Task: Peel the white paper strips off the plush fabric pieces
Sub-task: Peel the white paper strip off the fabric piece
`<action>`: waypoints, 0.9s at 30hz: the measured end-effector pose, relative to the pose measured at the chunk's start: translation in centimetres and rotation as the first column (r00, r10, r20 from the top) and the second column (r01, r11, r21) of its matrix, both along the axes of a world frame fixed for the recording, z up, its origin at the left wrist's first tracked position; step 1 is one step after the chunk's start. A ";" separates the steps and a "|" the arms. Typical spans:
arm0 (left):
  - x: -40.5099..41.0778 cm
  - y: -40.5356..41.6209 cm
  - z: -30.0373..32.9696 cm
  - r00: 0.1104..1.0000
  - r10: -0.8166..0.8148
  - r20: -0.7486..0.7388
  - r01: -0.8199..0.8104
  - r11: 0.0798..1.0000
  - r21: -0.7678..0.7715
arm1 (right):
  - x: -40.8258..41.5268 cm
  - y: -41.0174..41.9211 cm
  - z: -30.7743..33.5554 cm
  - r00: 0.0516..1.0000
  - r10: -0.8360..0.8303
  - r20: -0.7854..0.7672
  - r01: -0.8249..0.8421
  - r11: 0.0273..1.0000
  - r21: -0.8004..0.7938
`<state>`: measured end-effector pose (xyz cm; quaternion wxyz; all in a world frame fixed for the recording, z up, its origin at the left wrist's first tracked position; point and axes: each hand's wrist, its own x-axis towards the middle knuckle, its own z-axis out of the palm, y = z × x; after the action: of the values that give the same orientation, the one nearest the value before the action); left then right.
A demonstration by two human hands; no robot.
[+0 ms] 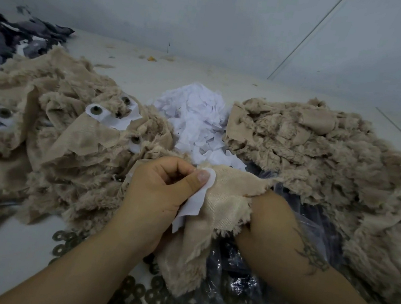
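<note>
I hold a beige plush fabric piece [229, 196] in the middle of the view, smooth backing side up. My left hand [161, 192] pinches a white paper strip [194, 202] stuck to that backing, thumb pressed on its rounded top end. My right hand [258, 205] is mostly hidden under the fabric and grips it from the right. To the left lies a pile of plush pieces [56, 133] with white paper strips [114, 119] and round metal discs on them. At the right lies a second plush pile [320, 162] showing no paper.
A heap of white paper scraps [196, 118] sits between the two piles. Several dark ring-shaped washers [150, 295] and a clear plastic bag [241, 279] lie near the front. Dark grey fabric [10, 35] is at the far left. A wall runs along the back.
</note>
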<state>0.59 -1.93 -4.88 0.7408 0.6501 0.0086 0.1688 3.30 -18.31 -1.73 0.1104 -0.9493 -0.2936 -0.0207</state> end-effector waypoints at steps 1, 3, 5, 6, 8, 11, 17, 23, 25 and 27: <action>0.0 0.0 0.0 1.000 -0.006 0.002 0.006 1.000 0.000 | -0.2 0.0 0.2 0.994 0.017 0.112 -0.030 0.992 0.124; 0.0 -0.1 0.1 1.000 -0.020 0.013 0.020 1.000 0.004 | -0.6 -0.4 -0.2 0.991 -0.053 0.122 0.003 0.926 0.378; 0.0 -0.1 0.1 0.999 -0.026 0.023 0.026 1.000 -0.001 | -0.4 -0.7 -0.9 0.990 -0.034 -0.137 0.103 0.839 0.534; 0.0 -0.1 0.1 0.999 -0.025 0.026 0.025 1.000 -0.005 | -0.4 -0.8 -1.1 0.968 -0.006 -0.250 0.153 0.805 0.574; -0.1 -0.1 0.2 0.999 -0.016 0.030 0.016 1.000 -0.011 | -0.5 -0.8 -1.1 0.937 0.047 -0.347 0.211 0.715 0.666; -0.1 -0.2 0.2 1.000 -0.011 0.021 0.012 1.000 -0.014 | -0.9 -0.6 -0.7 0.919 0.147 -0.365 0.194 0.639 0.744; -0.2 -0.5 0.2 0.999 -0.038 0.017 0.038 0.999 -0.009 | -0.7 -0.7 -0.9 0.918 0.151 -0.366 0.214 0.588 0.780; -0.2 -0.6 0.0 0.998 -0.056 0.029 0.055 0.998 0.021 | -0.8 -1.0 -0.8 0.904 0.140 -0.404 0.297 0.474 0.829; -0.3 -0.7 0.0 0.998 -0.048 0.038 0.046 0.997 0.056 | -0.7 -1.1 -1.2 0.876 0.088 -0.475 0.387 0.460 0.799; -0.4 -0.9 0.1 0.998 -0.039 0.041 0.036 0.996 0.076 | -0.9 -1.1 -1.3 0.847 0.073 -0.527 0.468 0.367 0.804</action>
<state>0.24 -2.82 -4.76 0.7189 0.6738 -0.0258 0.1688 2.43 -19.40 -3.02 0.6777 -0.7303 -0.0742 0.0431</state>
